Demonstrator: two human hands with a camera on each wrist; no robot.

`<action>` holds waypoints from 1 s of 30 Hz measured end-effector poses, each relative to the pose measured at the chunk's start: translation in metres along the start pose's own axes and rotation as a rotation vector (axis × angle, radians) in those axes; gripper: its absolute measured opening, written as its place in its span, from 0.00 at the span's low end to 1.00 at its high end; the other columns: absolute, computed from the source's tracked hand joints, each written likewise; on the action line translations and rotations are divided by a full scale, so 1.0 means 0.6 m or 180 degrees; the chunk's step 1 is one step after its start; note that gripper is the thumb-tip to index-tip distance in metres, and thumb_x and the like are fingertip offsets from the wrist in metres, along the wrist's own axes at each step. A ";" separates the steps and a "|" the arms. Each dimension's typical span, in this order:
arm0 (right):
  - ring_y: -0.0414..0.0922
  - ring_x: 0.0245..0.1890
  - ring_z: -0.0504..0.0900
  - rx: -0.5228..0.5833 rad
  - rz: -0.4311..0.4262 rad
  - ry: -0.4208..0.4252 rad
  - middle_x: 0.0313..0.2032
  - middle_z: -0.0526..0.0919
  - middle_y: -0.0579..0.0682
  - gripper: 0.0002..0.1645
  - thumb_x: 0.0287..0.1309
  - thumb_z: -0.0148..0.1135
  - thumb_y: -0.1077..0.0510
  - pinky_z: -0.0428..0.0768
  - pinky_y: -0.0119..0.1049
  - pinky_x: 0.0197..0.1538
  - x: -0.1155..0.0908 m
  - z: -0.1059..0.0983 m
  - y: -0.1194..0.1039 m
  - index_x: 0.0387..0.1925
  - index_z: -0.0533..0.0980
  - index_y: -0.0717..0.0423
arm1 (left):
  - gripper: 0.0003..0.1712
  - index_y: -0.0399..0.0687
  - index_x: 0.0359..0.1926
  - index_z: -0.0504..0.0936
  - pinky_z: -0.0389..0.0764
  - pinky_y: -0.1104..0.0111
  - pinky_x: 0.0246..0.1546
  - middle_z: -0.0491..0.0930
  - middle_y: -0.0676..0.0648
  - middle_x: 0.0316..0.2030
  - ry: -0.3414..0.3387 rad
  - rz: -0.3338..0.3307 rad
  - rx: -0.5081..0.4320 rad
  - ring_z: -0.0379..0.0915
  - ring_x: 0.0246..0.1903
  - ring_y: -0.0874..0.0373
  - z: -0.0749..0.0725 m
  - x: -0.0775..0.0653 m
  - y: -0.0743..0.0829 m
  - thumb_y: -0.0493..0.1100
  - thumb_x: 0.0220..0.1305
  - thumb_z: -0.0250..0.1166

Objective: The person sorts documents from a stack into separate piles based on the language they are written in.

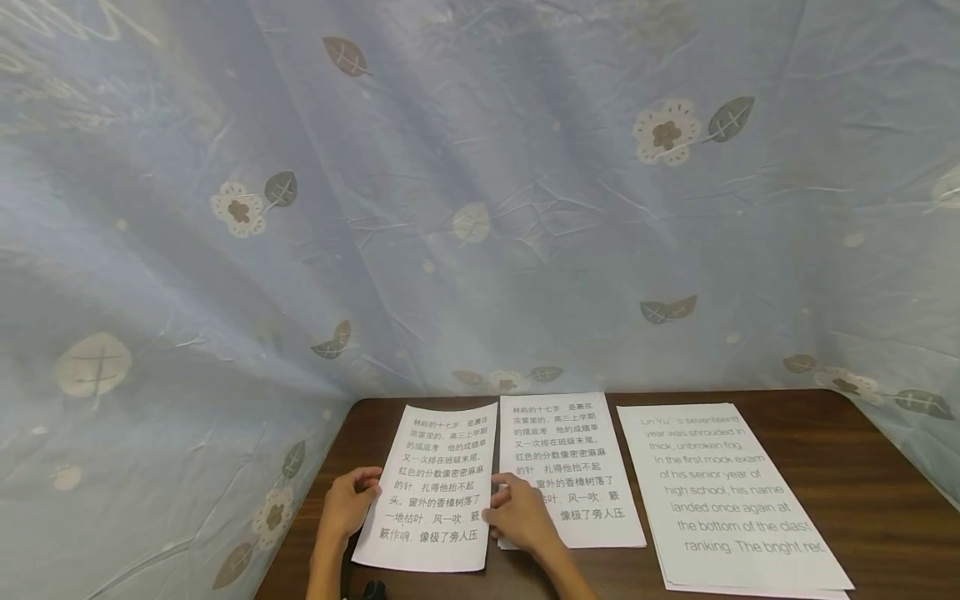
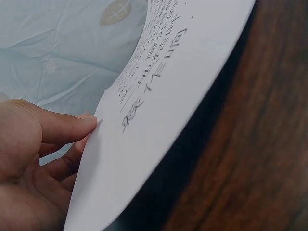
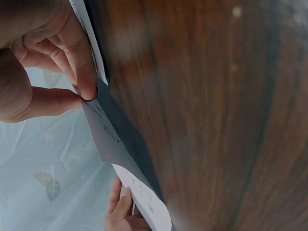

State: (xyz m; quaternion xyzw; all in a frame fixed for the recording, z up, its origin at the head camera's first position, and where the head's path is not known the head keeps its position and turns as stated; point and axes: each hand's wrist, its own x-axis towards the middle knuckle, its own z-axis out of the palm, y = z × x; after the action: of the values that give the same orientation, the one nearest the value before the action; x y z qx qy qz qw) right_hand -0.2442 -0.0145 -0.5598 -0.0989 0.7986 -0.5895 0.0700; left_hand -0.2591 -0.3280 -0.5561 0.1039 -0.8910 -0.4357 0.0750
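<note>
A white sheet of paper (image 1: 429, 493) printed with Chinese text is held by both hands at the left of the table, its edges slightly bowed. My left hand (image 1: 347, 506) pinches its left edge; the left wrist view shows the thumb on the printed face of the curved sheet (image 2: 149, 125) and fingers behind. On the opposite edge, my right hand (image 1: 522, 514) pinches the sheet between thumb and fingers. That hand partly covers a second set of sheets (image 1: 562, 471) with the same text. In the right wrist view, the held sheet (image 3: 102, 137) stands off the wood.
To the right lies a pile of sheets (image 1: 738, 500) with large English text, slightly fanned at the lower edge. All rest on a dark wooden table (image 1: 840, 467). A patterned cloth (image 1: 480, 292) hangs behind and at the sides. A small black object (image 1: 373, 590) shows at the bottom edge.
</note>
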 end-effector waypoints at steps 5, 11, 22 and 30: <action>0.41 0.20 0.85 -0.0101 -0.0039 0.0034 0.33 0.87 0.51 0.36 0.53 0.74 0.68 0.84 0.33 0.24 0.000 0.000 -0.002 0.64 0.75 0.75 | 0.17 0.32 0.57 0.86 0.76 0.63 0.43 0.86 0.39 0.44 0.0016 -0.0005 0.0020 0.80 0.44 0.49 -0.001 0.000 -0.001 0.31 0.70 0.65; 0.39 0.20 0.85 -0.0355 -0.0151 0.0147 0.31 0.89 0.52 0.32 0.53 0.74 0.64 0.82 0.31 0.25 0.003 -0.004 0.004 0.59 0.79 0.74 | 0.16 0.32 0.56 0.86 0.79 0.64 0.41 0.87 0.40 0.42 0.0034 0.0049 0.0114 0.81 0.41 0.51 -0.001 0.001 -0.003 0.31 0.69 0.65; 0.40 0.21 0.85 -0.0336 -0.0150 0.0181 0.33 0.90 0.52 0.25 0.57 0.74 0.62 0.83 0.31 0.25 0.002 -0.022 0.012 0.55 0.82 0.71 | 0.18 0.31 0.57 0.85 0.82 0.67 0.31 0.87 0.38 0.42 0.0069 0.0021 0.0167 0.82 0.33 0.56 -0.002 -0.002 0.009 0.37 0.71 0.67; 0.40 0.23 0.86 -0.0385 -0.0021 0.0240 0.35 0.90 0.52 0.24 0.59 0.74 0.61 0.84 0.33 0.27 -0.002 -0.045 0.016 0.54 0.82 0.69 | 0.19 0.31 0.57 0.85 0.80 0.68 0.29 0.87 0.39 0.41 -0.0021 0.0040 0.0083 0.82 0.32 0.56 0.002 -0.005 0.024 0.39 0.71 0.68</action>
State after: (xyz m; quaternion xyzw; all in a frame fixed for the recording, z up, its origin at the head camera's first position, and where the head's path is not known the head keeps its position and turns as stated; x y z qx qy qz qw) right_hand -0.2499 0.0135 -0.5611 -0.0833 0.8346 -0.5437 0.0319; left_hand -0.2581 -0.3173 -0.5456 0.0979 -0.8974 -0.4238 0.0734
